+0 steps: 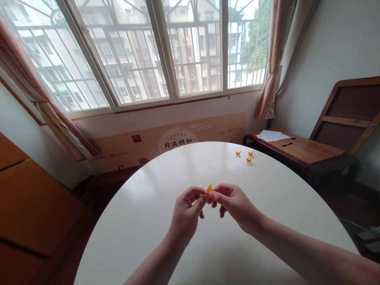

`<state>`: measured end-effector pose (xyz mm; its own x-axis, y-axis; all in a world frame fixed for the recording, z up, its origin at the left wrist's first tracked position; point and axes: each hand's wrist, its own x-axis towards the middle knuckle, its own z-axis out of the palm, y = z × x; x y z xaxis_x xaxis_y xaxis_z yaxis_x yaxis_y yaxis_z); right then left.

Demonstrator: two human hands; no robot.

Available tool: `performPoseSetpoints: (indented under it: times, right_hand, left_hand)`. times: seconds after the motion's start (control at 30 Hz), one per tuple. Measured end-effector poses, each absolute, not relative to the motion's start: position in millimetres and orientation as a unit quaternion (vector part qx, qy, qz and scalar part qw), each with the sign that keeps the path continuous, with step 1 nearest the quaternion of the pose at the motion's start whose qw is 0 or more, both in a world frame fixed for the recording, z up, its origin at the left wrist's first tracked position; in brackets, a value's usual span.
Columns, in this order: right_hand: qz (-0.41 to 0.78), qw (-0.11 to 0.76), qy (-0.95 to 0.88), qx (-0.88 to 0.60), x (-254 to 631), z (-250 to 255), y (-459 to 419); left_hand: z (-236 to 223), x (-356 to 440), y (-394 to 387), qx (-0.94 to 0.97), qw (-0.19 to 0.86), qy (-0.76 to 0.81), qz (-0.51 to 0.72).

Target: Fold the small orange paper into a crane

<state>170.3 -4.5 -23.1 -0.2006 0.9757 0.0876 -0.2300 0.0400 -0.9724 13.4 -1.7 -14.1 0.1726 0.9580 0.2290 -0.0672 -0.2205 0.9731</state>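
Over the middle of a round white table [142, 221], my left hand [187, 211] and my right hand [234, 204] meet fingertip to fingertip. Both pinch a tiny folded orange paper piece [209, 190] between thumb and forefinger. The other fingers curl under. Three small folded orange paper figures [245, 156] lie on the table's far right part, well beyond my hands.
A dark wooden side table [299, 150] with white paper sheets [271, 135] and a dark pen stands at the right, with a wooden chair frame behind it. A printed cardboard panel leans under the barred window. Orange-brown furniture fills the left edge.
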Motion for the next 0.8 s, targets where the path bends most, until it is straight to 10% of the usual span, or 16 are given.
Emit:
performPoseSetpoints:
  times: [0.8]
  right_hand:
    - [0.568, 0.505, -0.546, -0.352, 165.9, -36.2, -4.7]
  left_hand:
    - [-6.9, 15.8, -5.4, 0.475, 0.533, 0.408, 0.569]
